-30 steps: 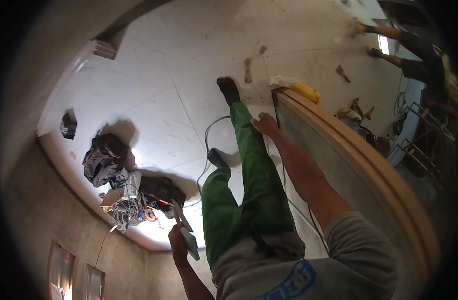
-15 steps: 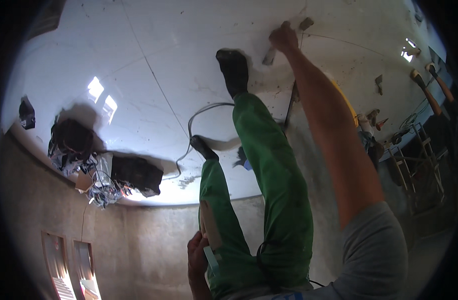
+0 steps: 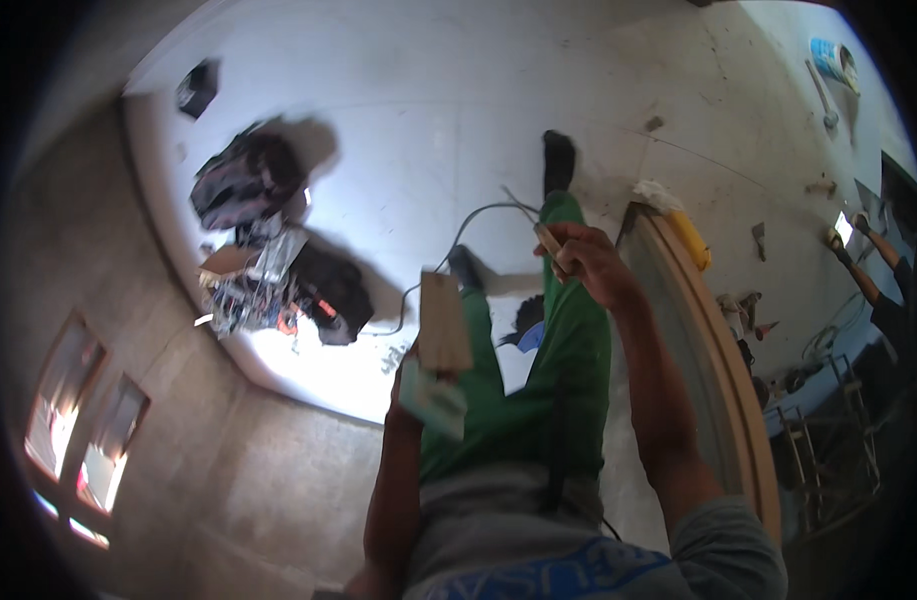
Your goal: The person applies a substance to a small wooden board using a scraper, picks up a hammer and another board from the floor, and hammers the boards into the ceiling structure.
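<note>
My left hand (image 3: 444, 377) is closed around a flat, beige, wood-like board (image 3: 444, 325) and a pale green flat piece (image 3: 433, 402), which is blurred. The board hides most of its fingers. In front of my right knee, my right hand (image 3: 590, 262) pinches a small, light-coloured flat tool (image 3: 548, 240). Its exact kind does not show clearly. The two hands are apart, with my legs in green trousers (image 3: 575, 370) behind them.
Beside my right arm stands a wooden frame (image 3: 713, 350). A yellow container (image 3: 690, 238) lies beyond it. Bags (image 3: 246, 180) and tangled cables (image 3: 243, 300) sit at left. At far right are a co-worker's hands (image 3: 846, 232), a bucket (image 3: 833, 62) and a scraper (image 3: 758, 240).
My right hand has drawn back from far out over the pale surface toward my knees. My left hand has raised the board and green piece. The view has shifted, and the wooden frame shows now.
</note>
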The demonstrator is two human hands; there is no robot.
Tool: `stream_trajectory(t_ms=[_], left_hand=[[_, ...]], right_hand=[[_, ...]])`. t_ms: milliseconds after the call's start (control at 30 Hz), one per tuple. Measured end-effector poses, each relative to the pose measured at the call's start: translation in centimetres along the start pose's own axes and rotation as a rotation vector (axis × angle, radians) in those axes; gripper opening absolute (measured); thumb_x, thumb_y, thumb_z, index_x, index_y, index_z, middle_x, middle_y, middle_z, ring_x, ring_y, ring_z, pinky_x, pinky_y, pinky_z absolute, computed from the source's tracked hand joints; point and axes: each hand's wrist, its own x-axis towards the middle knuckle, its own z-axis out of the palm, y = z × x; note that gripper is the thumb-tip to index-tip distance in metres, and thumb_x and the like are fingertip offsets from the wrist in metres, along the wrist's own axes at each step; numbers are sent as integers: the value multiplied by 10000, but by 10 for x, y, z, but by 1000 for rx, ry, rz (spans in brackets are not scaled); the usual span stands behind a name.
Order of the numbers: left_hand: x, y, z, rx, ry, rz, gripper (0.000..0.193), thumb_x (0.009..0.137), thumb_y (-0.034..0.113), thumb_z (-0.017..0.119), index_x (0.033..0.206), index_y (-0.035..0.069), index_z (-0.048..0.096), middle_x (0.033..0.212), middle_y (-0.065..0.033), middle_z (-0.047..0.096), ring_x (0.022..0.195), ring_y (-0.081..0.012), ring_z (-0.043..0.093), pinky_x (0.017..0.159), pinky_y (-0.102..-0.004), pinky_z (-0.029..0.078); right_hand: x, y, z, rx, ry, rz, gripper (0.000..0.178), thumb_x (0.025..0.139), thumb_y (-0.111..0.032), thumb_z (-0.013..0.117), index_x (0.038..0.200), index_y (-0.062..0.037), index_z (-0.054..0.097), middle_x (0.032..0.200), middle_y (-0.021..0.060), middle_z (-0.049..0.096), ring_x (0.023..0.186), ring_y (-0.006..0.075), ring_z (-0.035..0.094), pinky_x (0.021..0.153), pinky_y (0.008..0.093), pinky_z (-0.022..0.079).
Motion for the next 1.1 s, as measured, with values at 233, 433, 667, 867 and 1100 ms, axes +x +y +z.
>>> stream_trajectory(t_ms=[233,433,667,867,1100], left_hand=[[-75,53,-33,-72,-99,363,431,1100,254,462,1401,-31,582,1005,-103,703,752,-188,673,659,-294,579],[-172,66,-71,202,-455,585,666,1043,473,473,1491,-19,480,1148,-78,670,982,-126,647,818,-280,537],[-226,32,-146,310,-552,658,672,1010,393,470,1532,-31,458,1197,-57,676,998,-105,628,832,-259,522],[-281,-10,-170,276,-503,744,646,1039,303,409,1592,-30,389,1213,-71,687,1004,-100,631,836,-254,525],[-333,-74,-207,263,-522,804,662,1039,362,462,1570,-30,425,1221,-71,688,1030,-95,634,847,-266,529]], right_hand=[[-212,59,274,-771,215,-381,335,963,-130,604,1256,-24,727,802,112,722,664,167,662,619,330,493],[-253,120,376,-1306,288,-733,279,993,-196,642,1236,-96,738,740,168,691,648,341,702,599,440,524],[-341,201,444,-1335,305,-789,254,1000,-250,585,1131,-103,746,717,171,708,688,392,716,693,525,564],[-364,229,470,-1360,399,-889,181,984,-212,607,1035,-96,736,728,205,671,758,420,709,712,496,557],[-386,273,464,-1336,427,-888,238,989,-257,575,1068,-129,760,772,177,721,741,400,722,738,560,560]])
